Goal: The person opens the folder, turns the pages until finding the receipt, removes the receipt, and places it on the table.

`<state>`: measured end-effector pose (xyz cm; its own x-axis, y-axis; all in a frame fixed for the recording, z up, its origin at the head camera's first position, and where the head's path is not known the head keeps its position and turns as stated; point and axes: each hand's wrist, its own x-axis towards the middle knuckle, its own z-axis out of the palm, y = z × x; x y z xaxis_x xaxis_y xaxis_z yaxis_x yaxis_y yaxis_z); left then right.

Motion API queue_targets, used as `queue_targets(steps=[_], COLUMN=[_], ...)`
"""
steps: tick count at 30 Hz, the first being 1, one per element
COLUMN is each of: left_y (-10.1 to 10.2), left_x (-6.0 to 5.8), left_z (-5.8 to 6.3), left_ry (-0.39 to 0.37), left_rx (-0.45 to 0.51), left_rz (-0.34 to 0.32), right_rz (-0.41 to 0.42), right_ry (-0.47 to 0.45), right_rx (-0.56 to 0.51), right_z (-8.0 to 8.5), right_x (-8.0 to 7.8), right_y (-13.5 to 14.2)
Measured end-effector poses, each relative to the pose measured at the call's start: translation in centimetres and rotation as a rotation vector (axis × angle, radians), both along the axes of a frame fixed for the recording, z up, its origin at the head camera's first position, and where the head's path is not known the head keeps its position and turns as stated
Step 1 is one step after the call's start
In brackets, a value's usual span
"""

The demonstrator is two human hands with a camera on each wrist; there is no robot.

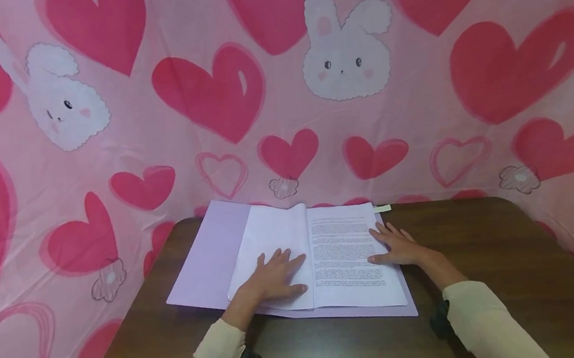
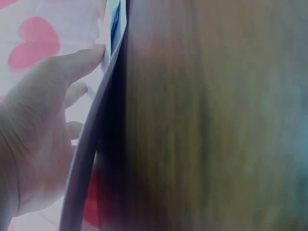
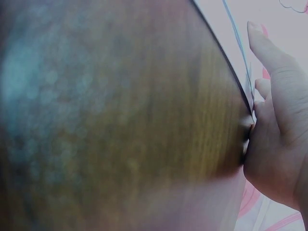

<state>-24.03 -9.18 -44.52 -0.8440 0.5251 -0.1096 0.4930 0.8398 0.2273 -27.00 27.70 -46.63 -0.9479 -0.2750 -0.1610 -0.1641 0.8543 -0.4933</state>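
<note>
A lilac folder [image 1: 207, 261] lies spread on the brown table, holding a stack of white sheets. On its left half the top page [image 1: 266, 233] looks blank; on the right, a printed page [image 1: 346, 254] carries dense lines of text. My left hand [image 1: 274, 278] rests on the left page with fingers spread. Along the right edge of the printed page, my right hand [image 1: 399, 246] touches the paper, fingers extended. Both wrist views show the hands, left [image 2: 43, 110] and right [image 3: 284, 120], beside the folder's edge, seen low across the table.
A pale green tab [image 1: 382, 208] sticks out at the folder's top right. The wooden table [image 1: 468, 230] extends on both sides and in front. Behind it hangs a pink cloth [image 1: 286, 115] with hearts and rabbits. Dark wrist straps [image 1: 439, 320] sit by the cream sleeves.
</note>
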Motion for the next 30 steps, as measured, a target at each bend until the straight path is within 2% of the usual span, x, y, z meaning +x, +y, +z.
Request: queue_targets(steps=[5, 10, 16, 22, 25, 30], left_y=[0.9, 1.7, 2.3, 2.5, 2.5, 2.5], left_x=[0.1, 0.3, 0.5, 0.5, 0.5, 0.5], left_z=[-0.1, -0.2, -0.3, -0.2, -0.2, -0.7], left_ry=[0.002, -0.033, -0.032, -0.03, -0.033, -0.045], left_rx=[0.013, -0.018, -0.053, -0.085, -0.09, -0.068], left_rz=[-0.016, 0.011, 0.037, 0.059, 0.064, 0.065], right_rz=[0.001, 0.007, 0.026, 0.033, 0.012, -0.017], right_ry=[0.014, 0.003, 0.013, 0.168, 0.192, 0.193], right_rx=[-0.011, -0.013, -0.015, -0.03, -0.034, 0.07], right_z=[0.2, 0.4, 0.6, 0.9, 1.1, 0.8], right_x=[0.0, 0.1, -0.2, -1.8, -3.1, -5.5], right_y=[0.0, -0.1, -0.2, -0.1, 0.0, 0.1])
